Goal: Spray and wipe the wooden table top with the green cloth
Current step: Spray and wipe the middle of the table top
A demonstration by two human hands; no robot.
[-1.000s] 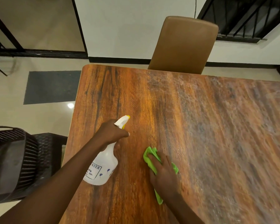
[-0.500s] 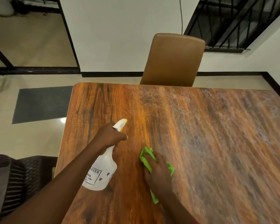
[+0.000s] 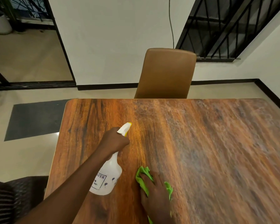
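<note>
The wooden table top (image 3: 208, 143) fills the lower right of the view, with a dull smeared film over its middle and right. My left hand (image 3: 115, 140) grips the neck and trigger of a white spray bottle (image 3: 107, 178) with a yellow-tipped nozzle pointing away from me over the table. My right hand (image 3: 155, 194) lies flat with spread fingers on the green cloth (image 3: 142, 177), pressing it onto the wood near the front edge, just right of the bottle.
A tan padded chair (image 3: 166, 73) stands pushed in at the table's far edge. A dark woven chair (image 3: 14, 198) sits at the lower left beside the table. A grey floor mat (image 3: 34, 118) lies on the tiled floor to the left.
The view has tilted up, so the table and hands sit lower in the frame. Both hands keep their hold; the cloth hand has slid slightly toward me.
</note>
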